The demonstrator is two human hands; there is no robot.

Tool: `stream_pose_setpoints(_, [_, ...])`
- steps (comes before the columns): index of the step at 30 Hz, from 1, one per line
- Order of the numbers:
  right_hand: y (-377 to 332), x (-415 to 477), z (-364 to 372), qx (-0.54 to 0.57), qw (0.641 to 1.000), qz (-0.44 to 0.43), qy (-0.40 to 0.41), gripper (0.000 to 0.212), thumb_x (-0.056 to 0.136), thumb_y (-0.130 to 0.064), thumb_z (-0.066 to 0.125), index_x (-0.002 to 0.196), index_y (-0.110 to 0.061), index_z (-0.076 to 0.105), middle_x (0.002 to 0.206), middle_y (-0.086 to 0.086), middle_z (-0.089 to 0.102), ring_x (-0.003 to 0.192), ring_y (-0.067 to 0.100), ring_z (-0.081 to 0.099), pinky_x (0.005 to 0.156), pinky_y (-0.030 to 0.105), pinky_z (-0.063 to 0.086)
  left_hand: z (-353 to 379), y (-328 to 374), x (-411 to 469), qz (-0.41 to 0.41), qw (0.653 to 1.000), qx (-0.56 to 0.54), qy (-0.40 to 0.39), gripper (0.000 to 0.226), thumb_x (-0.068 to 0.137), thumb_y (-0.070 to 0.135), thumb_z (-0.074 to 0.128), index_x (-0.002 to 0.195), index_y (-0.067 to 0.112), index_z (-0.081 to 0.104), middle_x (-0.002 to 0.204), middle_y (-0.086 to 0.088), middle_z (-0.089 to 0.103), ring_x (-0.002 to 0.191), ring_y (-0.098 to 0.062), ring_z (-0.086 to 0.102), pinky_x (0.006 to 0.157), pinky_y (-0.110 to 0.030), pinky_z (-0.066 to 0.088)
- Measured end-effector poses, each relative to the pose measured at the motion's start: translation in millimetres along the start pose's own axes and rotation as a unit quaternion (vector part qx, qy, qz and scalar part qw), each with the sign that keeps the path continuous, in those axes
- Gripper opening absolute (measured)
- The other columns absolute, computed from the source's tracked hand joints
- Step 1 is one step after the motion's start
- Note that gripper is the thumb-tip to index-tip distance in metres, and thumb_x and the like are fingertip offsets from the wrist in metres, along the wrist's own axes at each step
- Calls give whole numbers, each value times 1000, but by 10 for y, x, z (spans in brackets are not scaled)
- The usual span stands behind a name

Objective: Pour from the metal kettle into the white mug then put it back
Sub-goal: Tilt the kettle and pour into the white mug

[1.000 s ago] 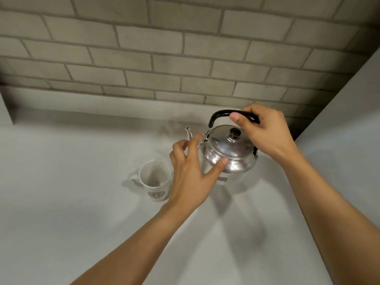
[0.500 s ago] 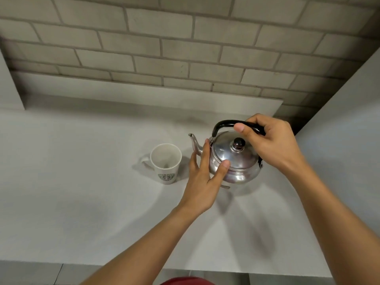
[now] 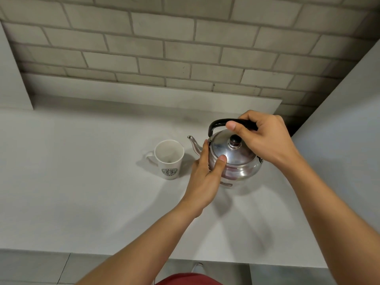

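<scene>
Left hand (image 3: 206, 173): fingers bracing the near flank of the shiny round metal kettle (image 3: 236, 161), thumb on its lid, steadying rather than gripping. Kettle: standing upright on the pale grey counter (image 3: 82, 192), spout facing the white logo-printed mug (image 3: 169, 159) just beside it. Right hand (image 3: 265, 138): fingers clenching the kettle's black arched handle. Step in hand, judged: either about to lift or setting back; mug contents unclear. A lift would be calling for tipping the spout over the mug's rim.

We see a shiny silver kettle (image 3: 238, 161) with a black handle (image 3: 218, 124) and a dark lid knob (image 3: 235, 140). The mug (image 3: 169, 159) is white with a round green-and-white logo (image 3: 169, 173) on its side. The tabletop (image 3: 82, 182) is plain pale grey-white. Behind it the wall (image 3: 164, 38) shows grey-beige bricks in a staggered pattern with darker joints. At the near edge, a red garment (image 3: 185, 279) shows.
</scene>
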State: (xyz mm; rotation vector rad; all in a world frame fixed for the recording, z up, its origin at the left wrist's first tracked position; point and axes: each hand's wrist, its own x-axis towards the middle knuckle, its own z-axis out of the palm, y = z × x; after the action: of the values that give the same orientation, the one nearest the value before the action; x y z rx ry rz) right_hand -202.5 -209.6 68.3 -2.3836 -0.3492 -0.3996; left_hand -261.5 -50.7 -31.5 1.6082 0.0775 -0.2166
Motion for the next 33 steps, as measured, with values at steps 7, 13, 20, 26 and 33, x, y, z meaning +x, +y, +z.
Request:
stream_pose_setpoints(7, [-183, 80, 63, -31, 999, -21, -39, 32, 92, -56, 71, 88, -24, 76, 68, -5, 74, 69, 13, 69, 65, 37, 57, -57, -1, -82, -12, 999, -43, 12, 74, 93, 66, 50, 156, 62, 12, 146, 22, 36, 126, 11, 39, 112, -30, 27])
stream_pose_setpoints(13, [-349, 169, 133, -64, 994, -50, -78, 32, 92, -59, 69, 88, -28, 75, 63, -8, 71, 65, 9, 65, 57, 25, 45, -91, -42, -127, -13, 995, -94, 17, 67, 96, 61, 52, 155, 63, 20, 161, 24, 40, 143, -2, 42, 122, -37, 32])
stream_pose_setpoints(20, [-553, 356, 174, -126, 980, -95, -119, 38, 92, -60, 67, 96, -24, 79, 64, -13, 64, 69, 14, 61, 62, 31, 45, -92, -36, -97, -50, 986, -155, 18, 78, 82, 75, 59, 151, 67, 24, 153, 27, 52, 142, -4, 49, 123, -44, 35])
stream_pose_setpoints(26, [-687, 488, 211, -158, 967, -124, -156, 34, 93, -57, 67, 105, -29, 81, 64, -12, 65, 64, 10, 59, 64, 36, 50, -96, -24, -36, -43, 980, -193, 0, 80, 83, 72, 60, 155, 61, 26, 151, 22, 57, 137, -2, 55, 123, -41, 36])
stream_pose_setpoints(33, [-783, 580, 262, -181, 953, -159, -184, 34, 94, -58, 64, 110, -34, 81, 86, -9, 78, 70, 17, 56, 67, 31, 42, -98, 9, -39, -39, 972, -230, -4, 63, 101, 54, 53, 158, 56, 26, 150, 23, 57, 133, 2, 57, 121, -35, 39])
